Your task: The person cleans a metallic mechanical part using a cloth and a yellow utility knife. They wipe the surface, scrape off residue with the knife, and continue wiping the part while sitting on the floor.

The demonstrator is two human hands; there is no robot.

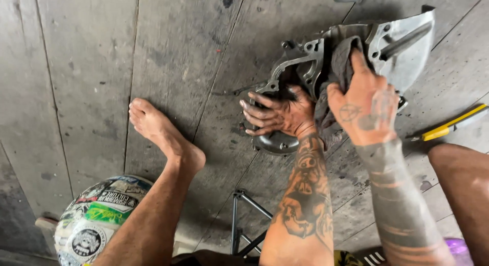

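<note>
The metal engine cover (351,52) lies on the grey wooden floor (168,57), far and to the right in the scene. The left hand (277,113) rests on its near left edge, the fingers spread open and dark with grease. The right hand (364,103) grips a grey rag (340,67) with closed fingers and presses it against the cover. A yellow-handled tool (451,124) lies on the floor at the right. 1 bare foot (160,131) stands at the left, and a helmet with stickers (97,220) is near it.
</note>
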